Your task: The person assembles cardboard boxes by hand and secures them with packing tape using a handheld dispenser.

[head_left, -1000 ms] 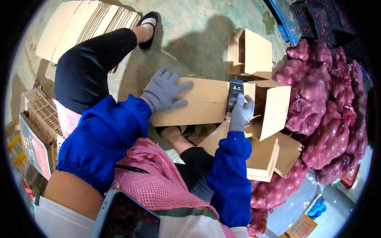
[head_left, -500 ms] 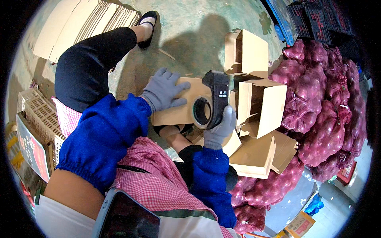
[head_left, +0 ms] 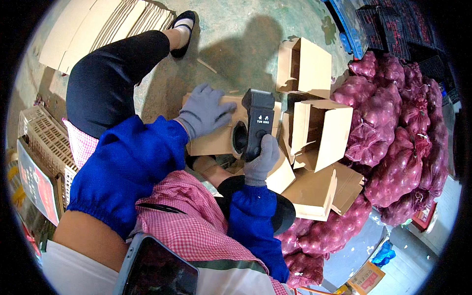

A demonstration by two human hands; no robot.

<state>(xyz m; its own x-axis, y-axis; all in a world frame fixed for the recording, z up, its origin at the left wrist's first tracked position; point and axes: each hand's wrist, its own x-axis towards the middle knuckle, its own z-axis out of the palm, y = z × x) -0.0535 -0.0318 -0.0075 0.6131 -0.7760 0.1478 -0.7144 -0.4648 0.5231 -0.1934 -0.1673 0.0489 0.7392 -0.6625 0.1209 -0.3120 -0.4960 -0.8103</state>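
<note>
My left hand (head_left: 204, 111), in a grey glove, lies with fingers spread on top of a brown cardboard box (head_left: 210, 145) in front of me. My right hand (head_left: 260, 163), gloved alike, grips a black packing tape dispenser (head_left: 259, 121) by its lower end. The dispenser's toothed edge points away from me, and its round roll opening faces left. It is over the right part of the box; whether it touches the cardboard I cannot tell.
Opened cardboard boxes (head_left: 324, 130) stand to the right, beside piled red net sacks of onions (head_left: 366, 118). Flattened cartons (head_left: 93, 32) are stacked at the far left. A beige plastic crate (head_left: 46, 132) is at my left, and a phone (head_left: 160, 270) hangs at my chest.
My right hand has shifted a little to the left with the tape dispenser, which has turned so its broad side shows more. My left hand stays on the box.
</note>
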